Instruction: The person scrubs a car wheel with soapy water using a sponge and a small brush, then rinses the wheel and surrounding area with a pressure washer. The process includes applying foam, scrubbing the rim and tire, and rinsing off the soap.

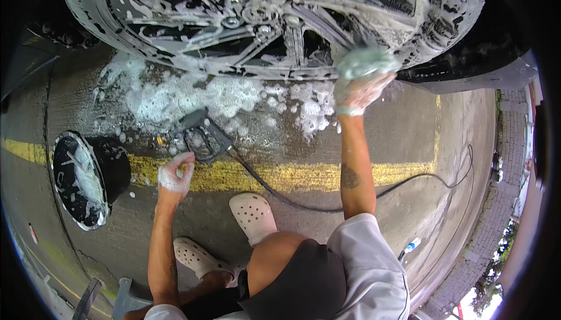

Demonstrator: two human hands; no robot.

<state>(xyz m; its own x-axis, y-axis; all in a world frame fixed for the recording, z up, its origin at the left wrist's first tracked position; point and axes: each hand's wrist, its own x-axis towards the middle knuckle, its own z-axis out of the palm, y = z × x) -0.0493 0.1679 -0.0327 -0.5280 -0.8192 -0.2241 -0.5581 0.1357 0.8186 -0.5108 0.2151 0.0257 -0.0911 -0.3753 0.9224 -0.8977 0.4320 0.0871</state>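
My right hand [366, 90], covered in suds, holds a foamy pale green sponge or cloth [367, 62] against the lower right edge of a car wheel [263, 13]. White lather coats the tyre and the spokes. My left hand [176, 173] hangs over the yellow floor line with foam on the wrist and its fingers curled apart, holding nothing. Just beyond its fingertips a black pressure washer gun [206, 136] lies on the wet concrete. To its left is a black bucket [116, 169] with suds inside and on its rim.
A black hose [280, 197] runs from the gun across the floor, passing under my right forearm. Foam [188, 96] lies on the ground below the wheel. A plastic bottle [412, 245] is at the lower right. Part of a grey stool [127, 298] shows at the lower left.
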